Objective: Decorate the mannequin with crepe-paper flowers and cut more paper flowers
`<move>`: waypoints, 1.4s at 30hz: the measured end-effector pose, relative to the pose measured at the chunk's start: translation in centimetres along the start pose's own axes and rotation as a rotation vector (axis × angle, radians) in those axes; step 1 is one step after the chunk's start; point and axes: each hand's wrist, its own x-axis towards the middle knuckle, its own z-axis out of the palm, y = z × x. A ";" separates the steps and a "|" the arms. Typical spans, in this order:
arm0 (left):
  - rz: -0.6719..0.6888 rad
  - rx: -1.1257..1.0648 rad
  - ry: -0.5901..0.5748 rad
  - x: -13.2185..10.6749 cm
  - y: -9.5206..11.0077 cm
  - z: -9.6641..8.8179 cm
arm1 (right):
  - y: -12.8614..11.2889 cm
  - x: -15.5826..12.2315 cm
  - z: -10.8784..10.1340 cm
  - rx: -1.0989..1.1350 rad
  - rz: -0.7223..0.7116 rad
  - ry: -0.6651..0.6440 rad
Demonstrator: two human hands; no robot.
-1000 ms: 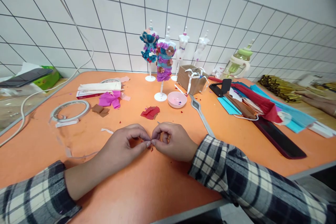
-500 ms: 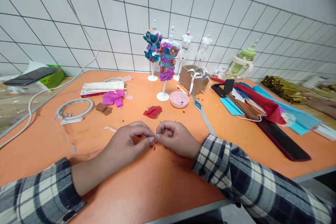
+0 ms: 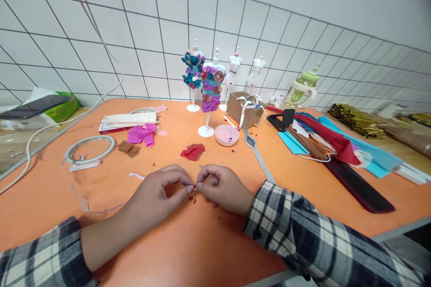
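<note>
My left hand (image 3: 158, 193) and my right hand (image 3: 224, 187) rest on the orange table (image 3: 188, 242), fingertips meeting in a pinch. Between them sits a tiny red paper bit (image 3: 194, 185), gripped by both hands. A few red crumbs (image 3: 191, 198) lie on the table just below the fingertips. A small pile of red paper scraps (image 3: 192, 151) lies a little beyond the hands. Both forearms wear plaid sleeves.
Behind stand small mannequins, two dressed in paper flowers (image 3: 210, 87), a pink bowl (image 3: 226, 135), a brown box (image 3: 245, 109) and a green bottle (image 3: 301, 88). Tape ring (image 3: 88, 149) and magenta paper (image 3: 140, 134) lie left; coloured paper sheets (image 3: 336, 141) and a dark tray (image 3: 358, 184) right.
The hands stay pinched together in nearly the same place. The view has tilted slightly, so the table items sit lower in the picture.
</note>
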 end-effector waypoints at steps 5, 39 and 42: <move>-0.023 -0.003 0.012 0.0 -0.1 -0.1 | -0.2 0.2 -0.1 0.047 0.070 -0.027; 0.033 0.094 -0.036 -0.3 -1.1 0.4 | 0.6 0.1 -0.2 -0.481 -0.495 0.163; 0.053 0.103 -0.034 -0.3 -1.2 0.4 | 0.6 0.1 -0.3 -0.492 -0.523 0.150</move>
